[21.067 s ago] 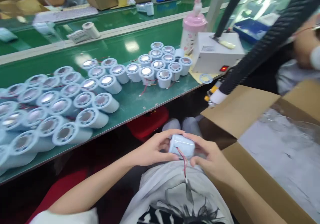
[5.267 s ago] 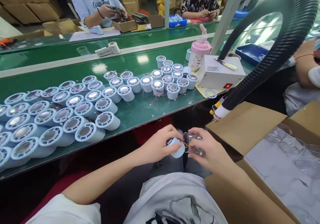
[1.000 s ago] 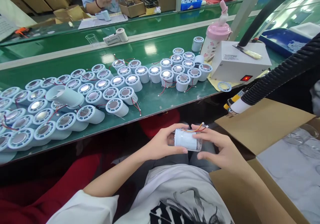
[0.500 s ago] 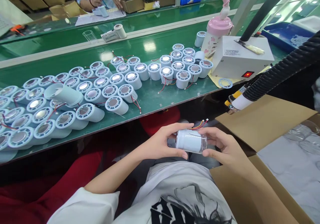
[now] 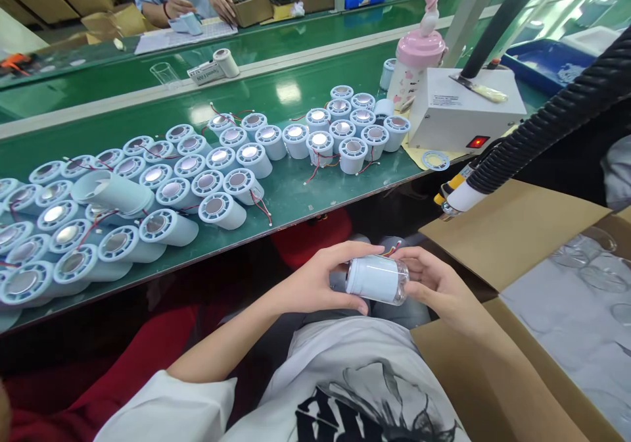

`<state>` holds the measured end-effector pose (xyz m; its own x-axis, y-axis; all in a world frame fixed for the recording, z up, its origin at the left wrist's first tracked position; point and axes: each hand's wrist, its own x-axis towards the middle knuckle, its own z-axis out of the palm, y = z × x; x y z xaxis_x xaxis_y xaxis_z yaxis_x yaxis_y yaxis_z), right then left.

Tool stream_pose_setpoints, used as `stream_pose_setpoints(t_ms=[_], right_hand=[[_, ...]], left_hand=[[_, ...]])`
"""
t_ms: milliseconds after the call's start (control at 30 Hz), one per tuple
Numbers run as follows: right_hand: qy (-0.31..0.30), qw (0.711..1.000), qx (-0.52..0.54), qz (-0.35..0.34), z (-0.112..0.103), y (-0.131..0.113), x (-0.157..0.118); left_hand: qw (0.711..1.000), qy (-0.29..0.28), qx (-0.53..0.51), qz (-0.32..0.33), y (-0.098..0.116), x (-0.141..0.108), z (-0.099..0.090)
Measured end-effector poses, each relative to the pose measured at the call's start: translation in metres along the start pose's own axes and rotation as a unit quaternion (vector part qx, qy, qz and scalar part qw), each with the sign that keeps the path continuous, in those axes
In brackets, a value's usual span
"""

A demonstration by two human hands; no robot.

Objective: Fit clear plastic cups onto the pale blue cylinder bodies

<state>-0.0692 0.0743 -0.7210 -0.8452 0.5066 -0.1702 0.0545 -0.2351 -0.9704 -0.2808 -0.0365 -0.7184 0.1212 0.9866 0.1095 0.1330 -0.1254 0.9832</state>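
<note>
Over my lap, a light-blue cylinder (image 5: 373, 277) lies on its side with a clear plastic cup-like part (image 5: 401, 281) around its right end. My left hand (image 5: 328, 281) grips its left end, thumb below and fingers above. My right hand (image 5: 436, 281) holds the clear end, its thumb at the near side and fingers behind. Thin coloured wires (image 5: 393, 249) stick up behind the cylinder, between the hands. Many similar light-blue cylinders (image 5: 221, 210) stand or lean in groups on the green table (image 5: 296, 198), most with round metal discs on top.
A white box with a red switch (image 5: 466, 113) and a pink-lidded bottle (image 5: 417, 60) stand at the table's right. A black ribbed hose (image 5: 547, 123) hangs over an open carton (image 5: 522, 225) holding clear parts. Across the table, a person's hands (image 5: 180, 6) work over a white sheet.
The clear part and my right hand have turned slightly around the cylinder, and the wires show less above it. The table scene has shifted left in view.
</note>
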Motion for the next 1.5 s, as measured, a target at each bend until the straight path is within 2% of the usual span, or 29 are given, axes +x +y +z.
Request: stream_pose_setpoints(t_ms=[433,733,900,1000,1067,1100,1167,1200,1267,1300,1333,1367,1400,1500], right_hand=[[0.031,0.993,0.060,0.095,0.006,0.010,0.005],[0.034,0.976,0.128,0.170,0.020,0.004,0.007],[0.002,0.957,0.160,0.243,0.022,0.003,0.009],[-0.027,0.952,0.157,0.260,0.022,0.005,0.009],[-0.015,0.965,0.117,0.233,0.020,0.009,0.007],[0.005,0.977,0.079,0.198,0.019,0.011,0.005],[0.063,0.995,-0.033,0.069,0.015,0.016,0.001],[0.083,0.991,-0.103,-0.017,0.013,0.018,-0.001],[0.080,0.949,-0.239,-0.191,0.008,0.021,-0.006],[0.063,0.921,-0.289,-0.255,0.006,0.021,-0.008],[0.043,0.900,-0.322,-0.290,0.004,0.021,-0.009],[0.029,0.894,-0.335,-0.296,0.003,0.020,-0.010],[0.023,0.904,-0.323,-0.280,0.002,0.020,-0.011],[0.019,0.974,-0.171,-0.149,0.003,0.016,-0.011]], left_hand=[[1.000,0.011,0.008,0.018,0.003,-0.003,0.001],[0.998,-0.001,0.008,0.060,0.000,-0.001,0.000],[0.999,0.005,0.013,0.053,0.001,-0.002,0.001],[0.999,0.009,0.008,0.036,0.004,-0.004,0.003],[1.000,0.016,0.001,0.003,0.007,-0.005,0.005],[1.000,0.021,-0.007,-0.020,0.009,-0.006,0.006],[0.997,0.033,-0.032,-0.064,0.011,-0.007,0.008],[0.995,0.037,-0.046,-0.080,0.013,-0.007,0.008],[0.992,0.040,-0.071,-0.098,0.014,-0.007,0.009],[0.990,0.037,-0.082,-0.105,0.014,-0.007,0.010],[0.989,0.032,-0.094,-0.112,0.014,-0.006,0.010],[0.987,0.024,-0.104,-0.119,0.014,-0.006,0.009],[0.986,0.015,-0.107,-0.123,0.014,-0.006,0.009],[0.991,-0.008,-0.084,-0.103,0.015,-0.005,0.006]])
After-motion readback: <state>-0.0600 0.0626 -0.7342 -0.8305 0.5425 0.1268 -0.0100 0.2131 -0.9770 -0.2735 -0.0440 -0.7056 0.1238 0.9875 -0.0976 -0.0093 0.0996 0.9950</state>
